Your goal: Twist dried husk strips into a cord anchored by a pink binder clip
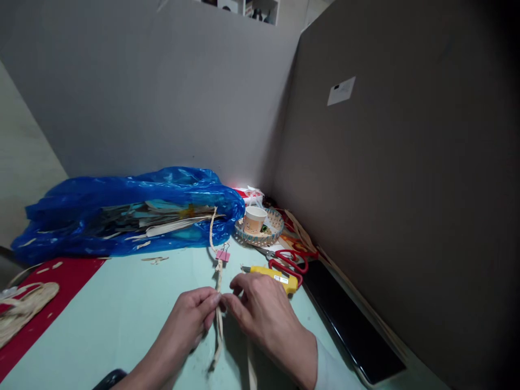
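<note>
A pale twisted cord of dried plant fibre [220, 279] runs toward me over the table from a pink binder clip [222, 255]. My left hand [189, 314] pinches this cord between thumb and forefinger. Close against it on the right, my right hand [264, 306] is curled with its thumb at the cord. A flat pale strip [252, 363] hangs from beneath that hand; the fingers' hold on it is partly hidden. Just beyond the right hand lies a yellow glue gun [280, 278], partly covered by the hand.
A blue plastic bag [122, 187] of dried leaf strips [174, 225] lies along the back. Right of it, a woven basket [276, 227] holds a paper cup [254, 219]. Red-handled scissors [290, 260], a black tablet-like device [349, 319], and a woven sandal [28, 309] on red cloth [73, 271] lie around.
</note>
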Action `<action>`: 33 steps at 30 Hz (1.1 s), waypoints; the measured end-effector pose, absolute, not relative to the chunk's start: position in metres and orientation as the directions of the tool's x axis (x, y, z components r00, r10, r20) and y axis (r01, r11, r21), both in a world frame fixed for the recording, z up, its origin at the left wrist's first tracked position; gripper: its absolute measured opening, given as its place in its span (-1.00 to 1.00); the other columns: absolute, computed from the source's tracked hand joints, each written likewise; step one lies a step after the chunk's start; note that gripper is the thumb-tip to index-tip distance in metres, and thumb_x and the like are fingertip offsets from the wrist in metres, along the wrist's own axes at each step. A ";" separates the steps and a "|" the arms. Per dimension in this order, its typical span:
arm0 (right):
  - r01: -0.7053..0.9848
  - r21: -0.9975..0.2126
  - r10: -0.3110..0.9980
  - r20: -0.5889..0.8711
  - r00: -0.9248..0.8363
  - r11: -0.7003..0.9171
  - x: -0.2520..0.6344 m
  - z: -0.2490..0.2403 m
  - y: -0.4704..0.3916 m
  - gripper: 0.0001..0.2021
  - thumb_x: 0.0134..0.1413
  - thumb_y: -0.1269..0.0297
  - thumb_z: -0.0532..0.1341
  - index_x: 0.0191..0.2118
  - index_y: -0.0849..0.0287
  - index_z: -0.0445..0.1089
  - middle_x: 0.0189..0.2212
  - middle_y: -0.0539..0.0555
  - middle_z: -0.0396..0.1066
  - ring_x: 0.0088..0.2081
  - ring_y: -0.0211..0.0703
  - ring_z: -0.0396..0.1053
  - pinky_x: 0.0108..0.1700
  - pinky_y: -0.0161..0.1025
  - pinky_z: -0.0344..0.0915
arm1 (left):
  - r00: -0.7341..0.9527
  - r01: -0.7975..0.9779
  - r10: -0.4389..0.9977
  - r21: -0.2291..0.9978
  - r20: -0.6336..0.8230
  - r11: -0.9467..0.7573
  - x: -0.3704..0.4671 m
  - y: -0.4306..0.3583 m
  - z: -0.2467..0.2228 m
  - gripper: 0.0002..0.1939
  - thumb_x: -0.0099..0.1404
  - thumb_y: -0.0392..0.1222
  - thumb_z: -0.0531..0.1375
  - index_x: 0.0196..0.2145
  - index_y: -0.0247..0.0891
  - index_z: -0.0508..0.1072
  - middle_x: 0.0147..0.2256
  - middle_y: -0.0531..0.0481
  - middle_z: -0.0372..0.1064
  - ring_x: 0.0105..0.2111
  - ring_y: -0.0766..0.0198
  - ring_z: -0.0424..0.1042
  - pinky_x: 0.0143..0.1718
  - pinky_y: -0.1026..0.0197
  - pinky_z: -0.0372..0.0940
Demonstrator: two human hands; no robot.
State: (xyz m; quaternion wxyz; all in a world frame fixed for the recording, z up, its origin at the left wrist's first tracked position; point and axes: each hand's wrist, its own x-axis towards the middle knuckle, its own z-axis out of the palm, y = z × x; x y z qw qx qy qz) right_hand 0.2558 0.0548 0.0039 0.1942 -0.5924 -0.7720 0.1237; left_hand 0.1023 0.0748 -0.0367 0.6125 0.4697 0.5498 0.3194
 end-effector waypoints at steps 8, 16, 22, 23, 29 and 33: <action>0.752 -0.343 0.812 0.397 -0.427 0.563 0.253 -0.016 0.067 -0.83 0.24 0.34 0.14 -0.34 0.12 0.47 -0.43 -0.01 0.47 -0.33 -0.19 0.27 -0.22 -0.21 0.02 | 0.307 0.057 0.863 0.913 -0.402 0.405 0.094 0.076 -0.030 -0.53 -0.03 0.20 0.27 -0.61 -0.21 0.20 -0.76 0.28 0.05 -0.78 0.60 -0.23 -0.73 0.39 -0.38; 0.734 -0.187 0.717 0.462 -0.521 0.653 0.257 -0.016 0.064 -0.82 0.18 0.41 0.12 -0.47 0.20 0.29 -0.50 0.01 0.36 -0.37 -0.20 0.17 -0.25 -0.18 -0.03 | 0.262 0.097 0.876 0.914 -0.406 0.395 0.097 0.078 -0.037 -0.47 -0.16 0.29 0.26 -0.69 -0.19 0.14 -0.82 0.29 -0.03 -0.81 0.60 -0.24 -0.77 0.39 -0.39; 0.724 -0.290 0.758 0.443 -0.479 0.626 0.257 -0.020 0.064 -0.87 0.18 0.40 0.10 -0.38 0.18 0.35 -0.41 0.03 0.40 -0.30 -0.18 0.21 -0.18 -0.19 0.01 | 0.230 0.138 0.887 0.916 -0.400 0.378 0.099 0.081 -0.045 -0.47 -0.18 0.31 0.25 -0.71 -0.18 0.17 -0.83 0.27 -0.03 -0.82 0.57 -0.23 -0.78 0.37 -0.38; 0.723 -0.306 0.765 0.441 -0.469 0.619 0.256 -0.020 0.064 -0.88 0.18 0.40 0.11 -0.37 0.18 0.35 -0.41 0.03 0.40 -0.29 -0.18 0.21 -0.17 -0.19 0.02 | 0.226 0.143 0.888 0.916 -0.399 0.375 0.099 0.081 -0.045 -0.48 -0.18 0.31 0.24 -0.70 -0.18 0.17 -0.83 0.27 -0.04 -0.82 0.57 -0.23 -0.77 0.37 -0.37; 0.700 -0.419 0.811 0.388 -0.438 0.579 0.258 -0.018 0.066 -0.90 0.16 0.40 0.16 -0.38 0.17 0.38 -0.42 -0.01 0.42 -0.31 -0.22 0.26 -0.17 -0.23 0.07 | 0.227 0.144 0.914 0.940 -0.337 0.310 0.101 0.079 -0.042 -0.58 -0.10 0.20 0.23 -0.68 -0.18 0.20 -0.79 0.26 -0.03 -0.77 0.52 -0.18 -0.72 0.34 -0.33; 0.709 -0.412 0.814 0.387 -0.433 0.572 0.258 -0.018 0.067 -0.88 0.21 0.34 0.14 -0.35 0.17 0.38 -0.40 0.00 0.43 -0.30 -0.21 0.27 -0.16 -0.24 0.09 | 0.228 0.133 0.940 0.965 -0.253 0.227 0.101 0.078 -0.047 -0.60 -0.06 0.13 0.22 -0.71 -0.18 0.16 -0.78 0.25 -0.05 -0.72 0.48 -0.14 -0.66 0.33 -0.29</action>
